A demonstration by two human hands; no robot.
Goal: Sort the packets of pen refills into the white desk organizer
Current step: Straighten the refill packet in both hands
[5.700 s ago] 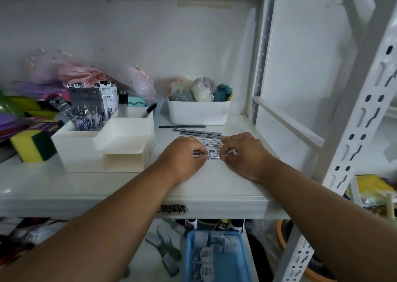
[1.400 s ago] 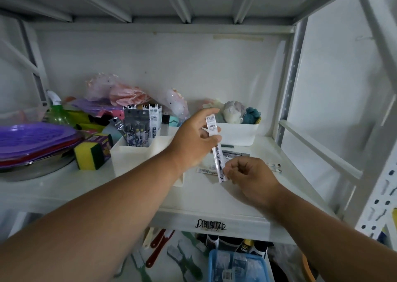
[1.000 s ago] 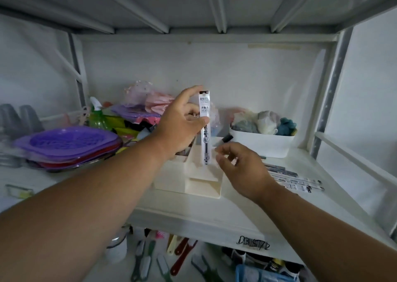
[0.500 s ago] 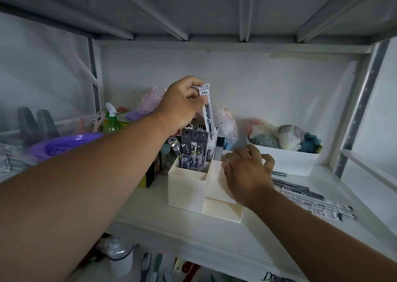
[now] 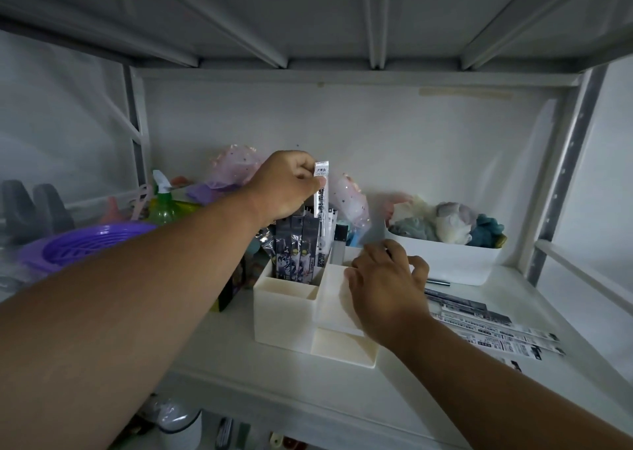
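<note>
White metal shelving carries the work; the shelf (image 5: 565,298) is crowded along its back edge. Left hand (image 5: 286,185) pinches one refill packet (image 5: 321,206) by its top, upright, its lower end among the packets already standing (image 5: 296,247) in the organizer (image 5: 284,307), rear left compartment. Right hand (image 5: 385,285) rests on the organizer's right section, fingers loosely curled and holding nothing, apparently to steady it. Loose packets (image 5: 496,329) lie flat toward the right edge, well apart from a white bin (image 5: 448,261). Overhead room is ample; the compartment looks nearly full.
</note>
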